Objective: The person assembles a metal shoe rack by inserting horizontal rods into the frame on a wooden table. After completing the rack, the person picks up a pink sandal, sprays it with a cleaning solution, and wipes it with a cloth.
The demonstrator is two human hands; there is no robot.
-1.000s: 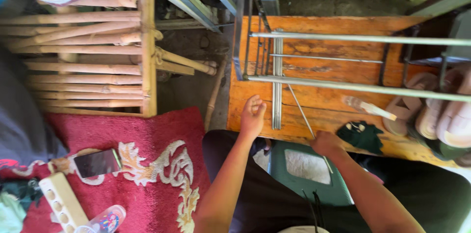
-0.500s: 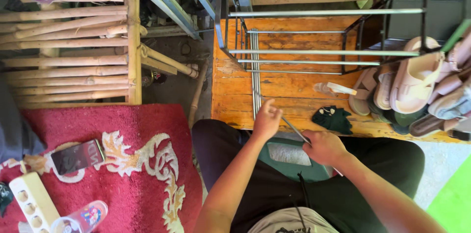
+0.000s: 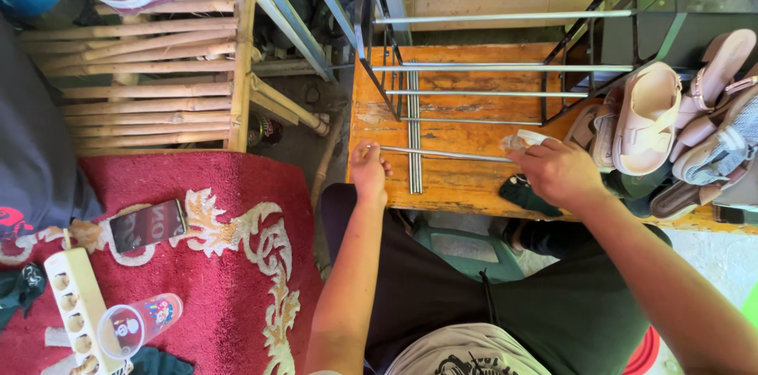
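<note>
Both arms reach forward over the orange wooden table [image 3: 466, 185]. The left hand [image 3: 369, 170] pinches one end of a thin metal rod [image 3: 442, 154] and the right hand [image 3: 557, 174] curls around the other; the straight, silvery rod lies level across the tabletop

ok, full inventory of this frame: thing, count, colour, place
rod: 1, grey, across bench, held at both ends
rods: several, grey, bundled on bench
bench: 1, orange wood, centre
rack: 1, dark frame, on bench
sandals: several, pink, right
rug: 1, red, left
phone: 1, dark, on rug
cup: 1, clear, lower left
bamboo frame: 1, tan, upper left
left hand: at rod's left end
right hand: at rod's right end
</note>
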